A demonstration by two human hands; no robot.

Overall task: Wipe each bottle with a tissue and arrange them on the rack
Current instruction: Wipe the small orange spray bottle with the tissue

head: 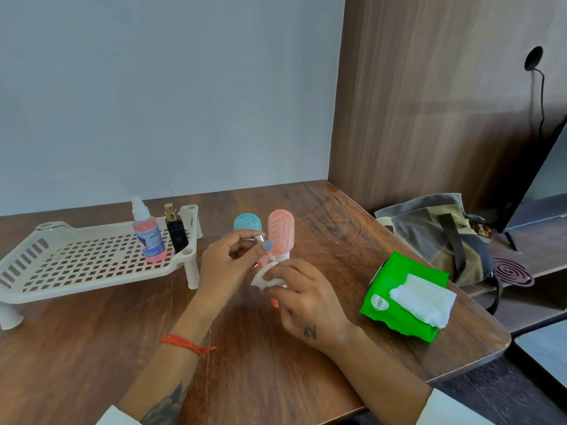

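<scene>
The person's left hand (227,265) held a small bottle (263,256) up over the wooden surface (276,363), its grip pinching the silver cap end between thumb and fingers. The right hand (303,299) was just beside it, its grip closed around a crumpled white tissue (260,276) pressed against the lower part of that bottle; much of the bottle was hidden by both hands, so its shape could not be told clearly. Right behind the hands stood a pink capsule-shaped bottle (280,233) and, to its left, a blue capsule-shaped bottle (247,223), both upright on the surface. A cream perforated rack (76,265) sat to the left on short legs, and at its right end stood a pink spray bottle (148,237) and, just beside it, a black bottle with a gold cap (176,231). To the right of the hands lay a green tissue pack (395,302) with white tissues (423,297) sticking out of its top. Beyond the surface's right edge a grey-and-tan bag (435,234) rested on a lower shelf, near a dark spiral coil (512,271).
</scene>
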